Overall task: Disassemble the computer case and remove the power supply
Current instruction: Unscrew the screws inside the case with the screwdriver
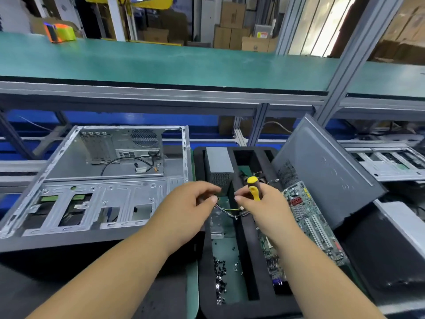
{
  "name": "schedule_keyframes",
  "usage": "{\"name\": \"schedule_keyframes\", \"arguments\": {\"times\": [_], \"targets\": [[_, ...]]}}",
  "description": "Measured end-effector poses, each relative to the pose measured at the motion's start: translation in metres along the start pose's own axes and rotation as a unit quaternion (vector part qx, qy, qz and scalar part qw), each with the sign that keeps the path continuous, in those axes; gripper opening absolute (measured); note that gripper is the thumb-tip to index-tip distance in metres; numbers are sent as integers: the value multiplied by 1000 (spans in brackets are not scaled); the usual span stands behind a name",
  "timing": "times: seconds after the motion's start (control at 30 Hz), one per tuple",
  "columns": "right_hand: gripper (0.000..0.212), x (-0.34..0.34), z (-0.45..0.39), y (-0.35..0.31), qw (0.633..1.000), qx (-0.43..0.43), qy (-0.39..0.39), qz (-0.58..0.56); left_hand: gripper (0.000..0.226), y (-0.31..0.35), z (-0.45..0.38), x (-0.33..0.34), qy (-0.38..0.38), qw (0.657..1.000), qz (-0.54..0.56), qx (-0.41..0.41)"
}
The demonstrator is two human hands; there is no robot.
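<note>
The opened computer case (92, 180) lies on its side at the left, its inside bare except for a few loose cables. The grey power supply (218, 166) stands in the far end of a black foam tray (243, 305), to the right of the case. My left hand (190, 206) hovers over the tray with curled fingers pinching a bundle of thin wires (230, 211). My right hand (262, 203) grips a yellow-and-black screwdriver (254, 187), handle up, while its fingertips reach toward the same wires.
A green motherboard (308, 217) lies in the tray's right slot. Several small black screws (219, 275) sit in the tray's near left compartment. The dark side panel (322, 166) leans at the right. A green-topped shelf (161, 63) runs across behind.
</note>
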State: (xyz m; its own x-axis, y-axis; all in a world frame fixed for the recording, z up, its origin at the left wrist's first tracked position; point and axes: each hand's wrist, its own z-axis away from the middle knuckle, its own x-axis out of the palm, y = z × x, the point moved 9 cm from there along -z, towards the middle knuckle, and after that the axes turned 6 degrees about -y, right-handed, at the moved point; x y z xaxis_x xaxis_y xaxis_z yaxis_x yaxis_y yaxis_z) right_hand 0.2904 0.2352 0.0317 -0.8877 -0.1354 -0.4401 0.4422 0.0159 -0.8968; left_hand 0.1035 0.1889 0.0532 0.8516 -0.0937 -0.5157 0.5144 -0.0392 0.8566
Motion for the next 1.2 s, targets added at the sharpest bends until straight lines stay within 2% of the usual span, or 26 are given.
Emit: {"name": "schedule_keyframes", "arguments": {"times": [0.1, 0.3, 0.53, 0.67, 0.83, 0.9, 1.0, 1.1, 1.2], "targets": [[13, 7, -8, 33, 994, 71, -22, 80, 18, -7, -1, -10, -4, 1000, -12, 10], [15, 29, -7, 76, 978, 150, -54, 138, 19, -24, -7, -28, -16, 1000, 16, 10], [15, 42, -6, 98, 960, 199, -79, 177, 18, -31, -6, -38, -38, 999, -8, 13], [13, 47, -8, 110, 961, 208, -118, 138, 19, -33, -1, -41, -16, 1000, -3, 0], [17, 51, -12, 114, 968, 153, -173, -96, 20, -38, 2, -34, 35, 999, -1, -29], [19, 45, -18, 114, 971, 116, -178, -113, 21, -37, 4, -26, 55, 998, -9, -37], [21, 38, -27, 119, 979, 87, -178, -57, 22, -31, 4, -10, 75, 996, -24, -47], [6, 30, -33, 120, 982, 89, -160, -35, 21, -24, 4, 0, 99, 993, -42, -50], [20, 17, -37, 103, 981, 89, -144, -94, 23, -18, 10, 2, 130, 990, -34, -46]]}}
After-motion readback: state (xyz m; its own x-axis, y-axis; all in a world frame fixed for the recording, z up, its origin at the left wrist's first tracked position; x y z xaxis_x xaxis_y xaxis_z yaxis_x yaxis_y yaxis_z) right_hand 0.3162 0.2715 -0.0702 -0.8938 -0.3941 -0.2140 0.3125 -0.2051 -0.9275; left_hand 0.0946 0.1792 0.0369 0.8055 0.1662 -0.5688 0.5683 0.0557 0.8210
